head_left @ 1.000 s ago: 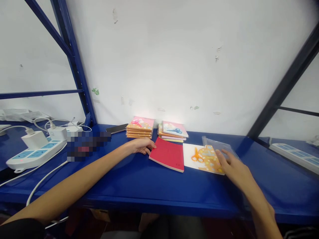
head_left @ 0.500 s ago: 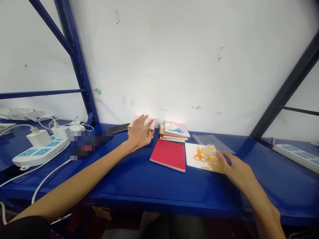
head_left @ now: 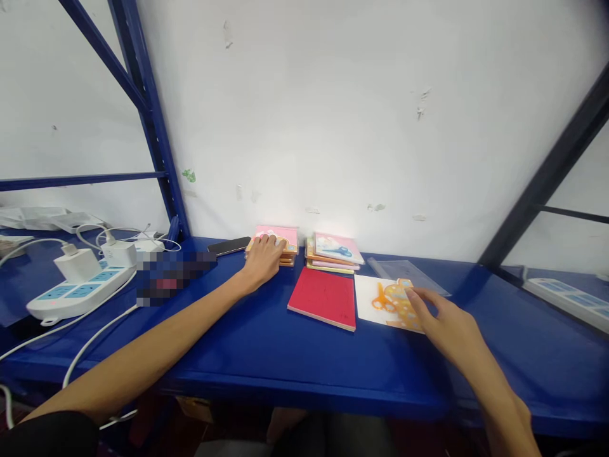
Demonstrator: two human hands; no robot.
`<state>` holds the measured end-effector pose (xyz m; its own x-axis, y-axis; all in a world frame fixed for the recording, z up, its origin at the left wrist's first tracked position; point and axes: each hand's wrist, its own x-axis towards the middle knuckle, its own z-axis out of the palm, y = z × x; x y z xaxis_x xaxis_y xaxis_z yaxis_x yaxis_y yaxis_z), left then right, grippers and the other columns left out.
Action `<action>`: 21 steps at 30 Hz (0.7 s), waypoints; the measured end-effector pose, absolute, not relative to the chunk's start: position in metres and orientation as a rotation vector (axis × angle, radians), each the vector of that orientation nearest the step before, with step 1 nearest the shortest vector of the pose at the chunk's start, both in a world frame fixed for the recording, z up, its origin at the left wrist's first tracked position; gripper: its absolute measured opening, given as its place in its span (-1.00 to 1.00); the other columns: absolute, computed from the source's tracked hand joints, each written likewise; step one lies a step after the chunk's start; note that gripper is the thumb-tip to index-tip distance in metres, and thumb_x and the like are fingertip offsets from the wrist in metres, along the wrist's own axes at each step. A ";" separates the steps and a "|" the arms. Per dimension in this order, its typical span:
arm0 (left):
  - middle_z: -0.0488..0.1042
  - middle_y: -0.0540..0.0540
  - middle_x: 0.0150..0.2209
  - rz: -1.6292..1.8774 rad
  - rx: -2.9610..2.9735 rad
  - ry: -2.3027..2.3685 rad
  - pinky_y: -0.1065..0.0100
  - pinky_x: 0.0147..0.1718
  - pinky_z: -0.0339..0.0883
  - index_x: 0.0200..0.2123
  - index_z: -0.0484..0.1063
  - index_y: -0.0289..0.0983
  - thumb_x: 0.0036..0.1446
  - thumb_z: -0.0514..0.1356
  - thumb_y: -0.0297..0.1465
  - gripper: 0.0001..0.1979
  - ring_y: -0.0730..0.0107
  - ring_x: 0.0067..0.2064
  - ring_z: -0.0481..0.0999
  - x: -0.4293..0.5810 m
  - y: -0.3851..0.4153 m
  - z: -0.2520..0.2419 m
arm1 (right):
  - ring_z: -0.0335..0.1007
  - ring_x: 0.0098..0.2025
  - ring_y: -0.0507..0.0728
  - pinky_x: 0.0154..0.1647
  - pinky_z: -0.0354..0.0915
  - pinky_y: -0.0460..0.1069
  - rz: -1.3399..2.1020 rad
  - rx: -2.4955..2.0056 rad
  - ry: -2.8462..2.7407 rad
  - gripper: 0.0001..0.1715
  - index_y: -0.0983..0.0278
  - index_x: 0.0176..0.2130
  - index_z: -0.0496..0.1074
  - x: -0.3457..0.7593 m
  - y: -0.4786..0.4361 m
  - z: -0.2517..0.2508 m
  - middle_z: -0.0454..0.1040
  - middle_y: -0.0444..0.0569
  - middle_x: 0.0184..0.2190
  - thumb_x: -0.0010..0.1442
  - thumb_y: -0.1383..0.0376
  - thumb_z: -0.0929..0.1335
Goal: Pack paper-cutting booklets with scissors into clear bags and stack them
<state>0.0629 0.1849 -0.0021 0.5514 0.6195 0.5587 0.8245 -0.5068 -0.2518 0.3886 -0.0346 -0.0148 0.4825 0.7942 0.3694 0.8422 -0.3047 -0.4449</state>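
The printed cover of a flat white-and-orange booklet (head_left: 371, 303) shows orange scissors beside a spotted, golden-brown shape. The smooth red square book (head_left: 323, 297) just to its left bears small dark marks near its lower right corner, too tiny to read. Blue scissors are pictured on the top cover of the right-hand stack of thin, pastel-edged booklets (head_left: 339, 249); any lettering there is too small to make out.

The left arm reaches forward, and the left hand (head_left: 262, 259) lies palm down over the left-hand stack of pink-and-orange booklets (head_left: 291, 233), its fingers bent across the top cover; whether they grip cannot be told. The right hand (head_left: 442, 317) is at the right edge of the white-and-orange booklet, thumb over its cover and fingers loosely curved; its hold is unclear. Behind that booklet, a clear plastic sleeve (head_left: 423, 278) lies on the blue metal table (head_left: 285, 362).
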 end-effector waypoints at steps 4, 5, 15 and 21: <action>0.48 -0.30 -0.08 -0.606 -2.258 -1.081 0.07 -0.13 0.22 0.02 0.47 -0.25 0.10 0.04 -0.69 -0.53 -0.03 -0.05 0.40 0.060 0.187 -0.002 | 0.59 -0.13 0.39 -0.17 0.39 0.13 -0.114 -2.113 -1.304 -0.40 0.19 -0.02 0.60 0.382 -0.037 -0.008 0.67 0.09 -0.18 0.28 -0.07 0.20; 0.48 -0.30 -0.07 -0.626 -2.252 -1.049 0.07 -0.14 0.22 0.02 0.48 -0.24 0.08 0.05 -0.70 -0.51 -0.03 -0.05 0.40 0.059 0.186 -0.001 | 0.58 -0.16 0.39 -0.19 0.38 0.13 -0.103 -2.107 -1.285 -0.41 0.18 -0.03 0.60 0.380 -0.038 -0.005 0.67 0.08 -0.20 0.27 -0.07 0.21; 0.58 -0.13 -0.07 -1.076 -2.103 -0.427 0.12 -0.10 0.26 0.03 0.48 -0.12 0.22 0.13 -0.65 -0.59 0.14 -0.04 0.46 0.066 0.167 0.009 | 0.55 0.00 0.33 -0.11 0.40 0.09 0.059 -1.821 -1.145 -0.52 0.08 -0.05 0.55 0.341 -0.046 0.019 0.66 -0.03 -0.10 0.28 -0.10 0.27; 0.63 -0.07 -0.10 -1.328 -2.078 0.030 0.19 -0.07 0.37 0.05 0.50 -0.14 0.28 0.20 -0.55 -0.67 0.24 -0.02 0.51 0.081 0.125 0.014 | 0.59 -0.05 0.30 -0.25 0.51 0.07 0.317 -1.538 -1.174 -0.28 0.10 0.24 0.31 0.317 -0.042 0.019 0.61 0.08 -0.02 0.21 -0.12 0.37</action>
